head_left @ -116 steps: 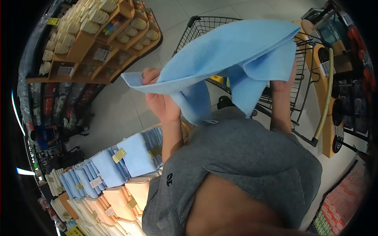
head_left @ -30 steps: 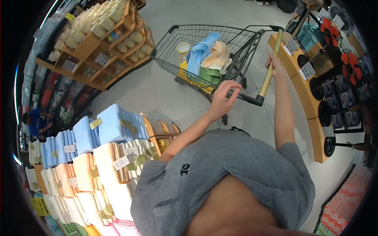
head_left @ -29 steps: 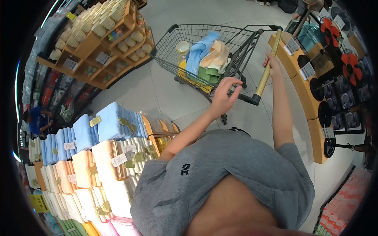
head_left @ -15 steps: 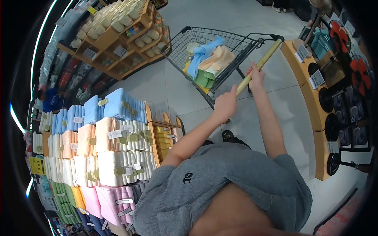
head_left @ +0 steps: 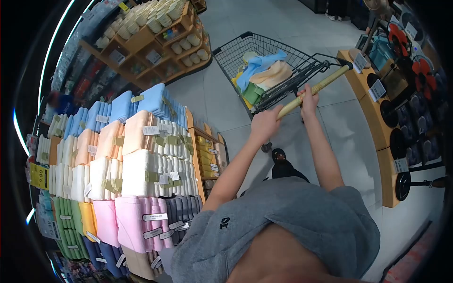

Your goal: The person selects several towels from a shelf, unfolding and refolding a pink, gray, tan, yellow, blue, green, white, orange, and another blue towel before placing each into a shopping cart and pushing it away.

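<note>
Both of my hands are wrapped round the pale yellow handle (head_left: 334, 79) of a dark wire shopping cart (head_left: 230, 60). My left hand (head_left: 265, 124) closes on the near end of the bar, and my right hand (head_left: 309, 100) grips it further along, towards the middle. Inside the basket lie a light blue cloth (head_left: 265, 60), a peach cloth (head_left: 273, 74), a green item (head_left: 254, 93) and something yellow at the side. A pale round item (head_left: 248, 55) sits behind the blue cloth, partly covered.
Stacked folded towels (head_left: 141, 174) in several colours fill the display on the left. Beyond it stands a wooden shelf unit (head_left: 137, 42) with cups. A wooden display stand (head_left: 377, 134) with red-bladed fans (head_left: 424, 75) lines the right. Grey tiled floor (head_left: 349, 113) runs between them.
The cart and both hands sit slightly further right in view. The towel display has also shifted, and one of my shoes shows more. Both hands keep their hold on the handle.
</note>
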Demonstrator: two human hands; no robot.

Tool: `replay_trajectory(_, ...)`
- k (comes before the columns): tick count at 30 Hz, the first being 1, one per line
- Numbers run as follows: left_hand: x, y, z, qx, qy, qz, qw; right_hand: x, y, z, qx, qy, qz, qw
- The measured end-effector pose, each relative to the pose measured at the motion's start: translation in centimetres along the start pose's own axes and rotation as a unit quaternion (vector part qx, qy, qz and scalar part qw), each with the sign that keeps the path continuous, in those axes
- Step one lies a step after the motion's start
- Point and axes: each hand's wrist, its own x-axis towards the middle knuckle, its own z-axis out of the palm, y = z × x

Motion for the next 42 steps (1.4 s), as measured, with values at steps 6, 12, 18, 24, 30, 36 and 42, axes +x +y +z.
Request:
replay_trajectory(6, -9.2, -4.5, -2.7, 0.023, 0.032, 0.015, 0.999, -10.7, 0.7, -2.1, 0.002, -0.081, 0.072, 0.994)
replay_trajectory(12, -18.3, -7.2, -5.3, 0.032, 0.074, 0.012, 0.997, -18.9, -2.5, -6.4, -0.048, -0.110, 0.288, 0.950)
replay_trajectory(18, -25.6, -6.9, -7.5, 0.038, 0.086, 0.008, 0.996, -19.5, -6.6, -12.4, 0.102, 0.095, 0.414, 0.899)
replay_trajectory(24, -29.2, -4.9, -7.9, 0.007, 0.053, 0.003, 0.999, -25.8, -7.8, -13.8, 0.100, 0.151, 0.340, 0.923)
replay_trajectory(30, -28.5, -3.9, -8.3, -0.052, -0.051, -0.005, 0.997, -27.2, -6.1, -15.5, 0.067, 0.150, 0.183, 0.969)
replay_trajectory(36, -24.9, -4.7, -8.5, -0.036, -0.086, 0.001, 0.996, -24.8, -5.5, -13.3, 0.082, 0.148, 0.133, 0.977)
replay_trajectory(42, -18.5, -7.4, -8.0, -0.024, -0.083, -0.008, 0.996, -19.3, -3.5, -10.1, 0.084, 0.099, 0.074, 0.989)
